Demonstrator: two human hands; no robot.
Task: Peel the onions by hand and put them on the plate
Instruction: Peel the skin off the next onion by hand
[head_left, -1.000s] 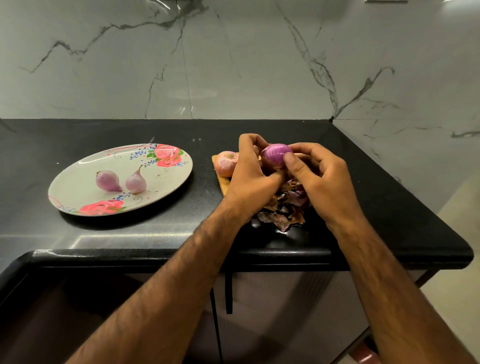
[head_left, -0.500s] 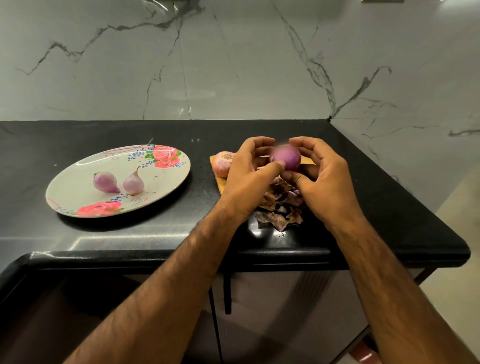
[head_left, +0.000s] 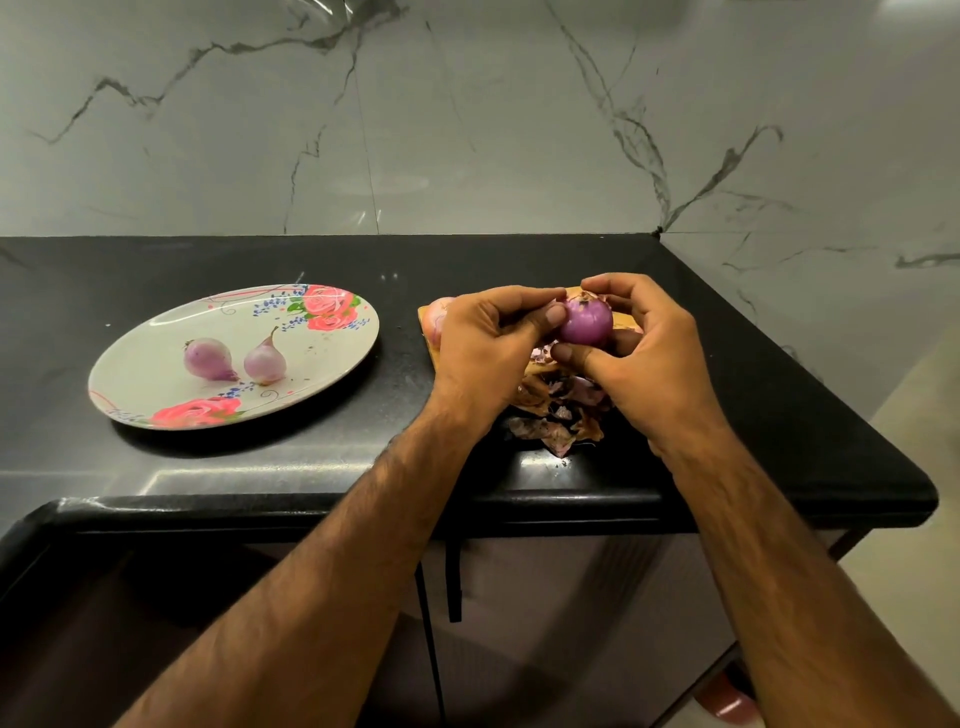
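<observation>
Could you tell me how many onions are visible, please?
4: two peeled onions on the plate; held onion between left hand and right hand; fourth onion on the board, partly behind the left hand. Others may be hidden.

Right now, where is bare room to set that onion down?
The plate is bare right of the two peeled onions. The counter strip between plate and cutting board is free. The board is crowded: left hand and right hand around the held onion, peels, another onion.

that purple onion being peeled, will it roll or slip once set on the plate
The onion looks round and glossy, so it probably rolls easily and may feel slippery. The plate is shallow, so it might wander; the two peeled onions there lie on their sides.
</observation>
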